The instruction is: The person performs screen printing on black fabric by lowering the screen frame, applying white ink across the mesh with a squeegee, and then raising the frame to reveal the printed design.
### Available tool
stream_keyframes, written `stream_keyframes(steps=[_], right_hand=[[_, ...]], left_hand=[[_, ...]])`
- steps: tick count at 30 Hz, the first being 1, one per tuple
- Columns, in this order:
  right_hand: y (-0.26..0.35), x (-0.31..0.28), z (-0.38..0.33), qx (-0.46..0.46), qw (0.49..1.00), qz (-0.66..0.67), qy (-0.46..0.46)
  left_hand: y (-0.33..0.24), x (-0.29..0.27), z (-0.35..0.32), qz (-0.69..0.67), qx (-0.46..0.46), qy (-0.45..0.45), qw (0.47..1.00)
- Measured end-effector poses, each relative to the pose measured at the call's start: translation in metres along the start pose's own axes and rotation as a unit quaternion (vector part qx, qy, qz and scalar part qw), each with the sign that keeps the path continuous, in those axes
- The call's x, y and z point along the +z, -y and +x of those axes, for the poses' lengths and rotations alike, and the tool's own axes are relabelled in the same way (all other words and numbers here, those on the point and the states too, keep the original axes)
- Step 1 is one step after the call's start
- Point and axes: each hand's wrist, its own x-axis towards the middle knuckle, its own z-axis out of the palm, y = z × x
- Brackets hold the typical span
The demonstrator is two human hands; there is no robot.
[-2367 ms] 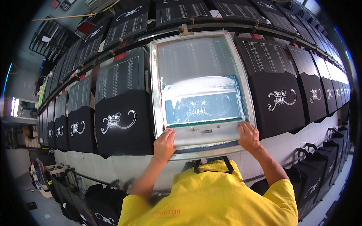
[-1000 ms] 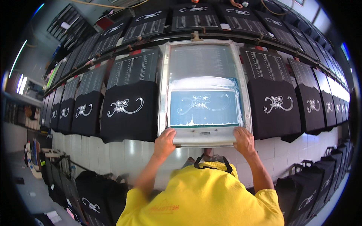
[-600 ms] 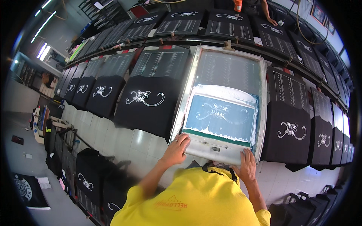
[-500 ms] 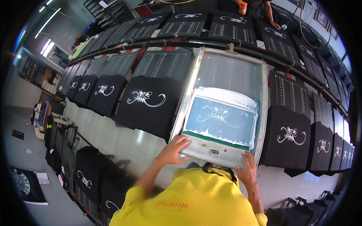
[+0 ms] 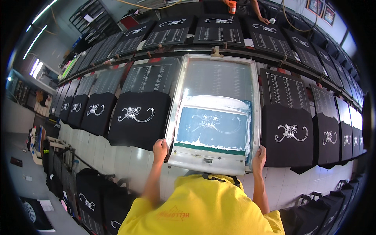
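A screen printing frame point(image 5: 256, 98) with pale metal edges lies in front of me, its far end at the rail. Its blue mesh point(image 5: 211, 133) bears a curling star-and-scroll design. White ink point(image 5: 219, 101) forms a thick band beyond the design, with smears along the right and near edges. A broad silver bar point(image 5: 207, 161) crosses the frame's near end. My left hand point(image 5: 159, 151) is closed round the left side near the front corner. On the opposite side, my right hand point(image 5: 259, 156) grips the frame's right edge. Fingers beneath the frame are partly hidden.
Black shirts with white scroll prints lie on boards to the left point(image 5: 137, 115) and right point(image 5: 289, 135). A metal rail point(image 5: 164, 51) runs behind, with another row of shirts beyond. Across it, a co-worker's hand point(image 5: 264, 19) reaches over a shirt, near an orange container point(image 5: 232, 7).
My hands have shifted from the frame's near end to its two sides, the left hand leaving the silver bar's end. The view has turned, so the frame appears straighter and further left.
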Motion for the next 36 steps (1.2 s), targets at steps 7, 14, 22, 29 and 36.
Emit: stream_keyframes(steps=[7, 14, 22, 29, 36], right_hand=[[-0.015, 0.014, 0.006, 0.005, 0.999, 0.010, -0.048], [-0.021, 0.007, 0.018, 0.025, 0.999, 0.012, -0.035], [-0.017, -0.036, 0.014, 0.024, 0.996, 0.053, -0.062], [-0.042, -0.121, 0.036, 0.024, 0.993, 0.076, -0.082], [-0.150, -0.248, 0.100, 0.013, 0.994, 0.060, -0.096]], left_hand=[[0.013, -0.004, 0.011, -0.043, -0.062, 0.049, 0.996], [-0.004, -0.013, 0.009, -0.172, -0.120, 0.015, 0.978], [-0.015, -0.012, -0.008, -0.201, -0.108, 0.010, 0.974], [-0.097, 0.028, -0.058, -0.191, -0.103, -0.002, 0.976], [-0.221, 0.132, -0.128, -0.226, -0.101, -0.003, 0.969]])
